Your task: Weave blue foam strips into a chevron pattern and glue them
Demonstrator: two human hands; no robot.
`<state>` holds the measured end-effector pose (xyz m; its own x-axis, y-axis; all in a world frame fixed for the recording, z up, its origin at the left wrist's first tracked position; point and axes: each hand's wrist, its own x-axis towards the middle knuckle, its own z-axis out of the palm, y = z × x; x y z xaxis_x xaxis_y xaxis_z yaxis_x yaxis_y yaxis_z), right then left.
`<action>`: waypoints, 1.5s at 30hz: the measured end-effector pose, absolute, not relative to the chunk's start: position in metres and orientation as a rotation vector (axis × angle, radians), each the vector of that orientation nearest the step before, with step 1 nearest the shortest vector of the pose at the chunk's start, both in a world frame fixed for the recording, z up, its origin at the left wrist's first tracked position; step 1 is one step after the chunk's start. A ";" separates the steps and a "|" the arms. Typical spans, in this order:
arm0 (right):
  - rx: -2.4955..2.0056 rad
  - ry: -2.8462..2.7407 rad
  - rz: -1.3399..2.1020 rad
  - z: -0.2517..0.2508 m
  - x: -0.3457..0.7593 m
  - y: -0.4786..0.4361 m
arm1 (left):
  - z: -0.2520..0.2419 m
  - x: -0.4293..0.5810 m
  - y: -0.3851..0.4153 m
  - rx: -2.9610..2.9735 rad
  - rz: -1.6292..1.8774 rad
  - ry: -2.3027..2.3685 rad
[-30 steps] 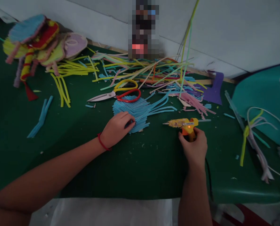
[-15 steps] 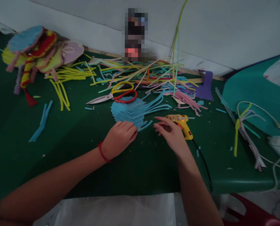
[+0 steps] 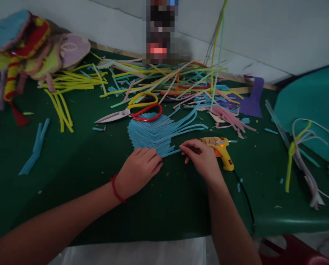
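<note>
A round, flat piece of blue pipe cleaners (image 3: 150, 130), laid in a herringbone pattern, lies on the green table; loose blue ends fan out from its right side. My left hand (image 3: 139, 169), with a red cord on the wrist, has its fingers curled and pressed on the lower edge of this piece. Between thumb and forefinger, my right hand (image 3: 201, 158) pinches the tip of one blue pipe cleaner (image 3: 172, 152) that sticks out at the lower right. Scissors (image 3: 147, 112) with yellow and red handles overlap the piece's top edge. Just beyond my right hand lies a yellow glue gun (image 3: 223, 152), its orange light lit.
Many coloured pipe cleaners (image 3: 164, 82) are heaped along the wall. Finished fan-shaped pieces (image 3: 39, 44) stack at the far left. Blue strips (image 3: 37, 147) lie left, a teal sheet (image 3: 310, 106) right. The glue gun's black cord (image 3: 245, 197) runs over the table's front edge.
My right hand has closed its fingertips on the end of a blue pipe cleaner, where before they were apart from it. The view has shifted slightly; my left hand stays on the piece.
</note>
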<state>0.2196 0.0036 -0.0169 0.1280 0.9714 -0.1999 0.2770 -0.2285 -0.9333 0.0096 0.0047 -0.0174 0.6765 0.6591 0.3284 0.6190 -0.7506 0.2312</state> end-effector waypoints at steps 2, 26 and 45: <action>-1.667 -1.241 1.134 -0.015 0.220 0.004 | -0.019 0.010 0.005 2.733 0.591 1.069; -1.771 -1.877 0.348 -0.011 0.216 0.003 | -0.024 0.011 0.010 2.655 0.598 1.094; -2.221 -1.207 -0.086 -0.018 0.307 0.000 | -0.024 0.010 0.009 2.659 0.615 1.092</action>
<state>0.3070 0.0002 -0.0175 0.5841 0.7421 0.3288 0.7814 -0.4045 -0.4751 0.0101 0.0086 -0.0239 0.6399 0.7072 0.3005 0.6235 -0.7065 0.3350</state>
